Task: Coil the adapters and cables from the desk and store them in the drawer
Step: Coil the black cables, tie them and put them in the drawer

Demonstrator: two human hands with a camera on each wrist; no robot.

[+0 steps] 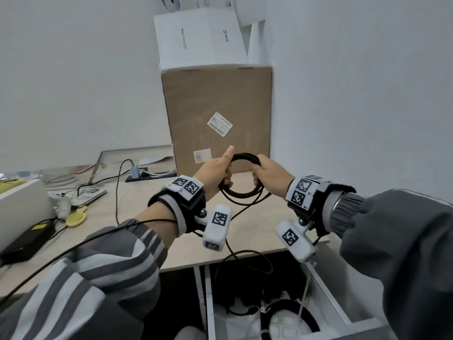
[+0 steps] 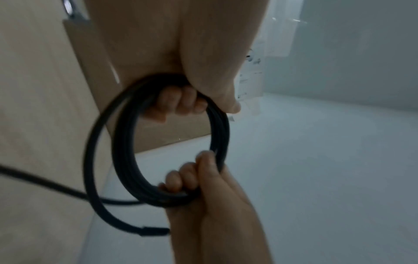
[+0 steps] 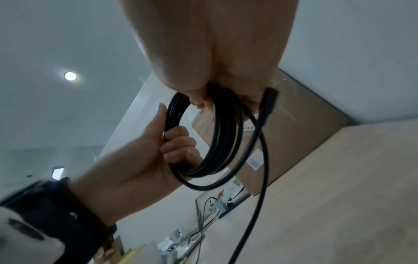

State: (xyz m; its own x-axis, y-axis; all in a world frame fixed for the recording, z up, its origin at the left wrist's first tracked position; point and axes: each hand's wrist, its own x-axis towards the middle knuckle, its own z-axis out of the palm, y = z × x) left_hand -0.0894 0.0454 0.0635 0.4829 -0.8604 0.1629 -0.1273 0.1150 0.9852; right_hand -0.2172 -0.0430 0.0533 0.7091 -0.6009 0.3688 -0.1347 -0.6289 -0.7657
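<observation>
A black cable, wound into a coil (image 1: 239, 193), hangs in the air over the desk (image 1: 137, 204), in front of a cardboard box. My left hand (image 1: 219, 171) grips the coil's left side with the thumb up. My right hand (image 1: 267, 171) grips its right side. The left wrist view shows the coil (image 2: 122, 157) with fingers of both hands curled through it. In the right wrist view a plug end (image 3: 270, 96) sticks out beside the coil (image 3: 228, 128). A loose tail (image 1: 247, 253) droops over the desk edge toward the open white drawer (image 1: 326, 295), which holds other coiled cables (image 1: 294, 312).
A tall cardboard box (image 1: 217, 106) stands at the back against the wall, with a white box (image 1: 196, 38) on top. On the left of the desk lie a black power brick (image 1: 24, 241), a power strip (image 1: 137, 177), loose wires and a yellow item (image 1: 76, 218).
</observation>
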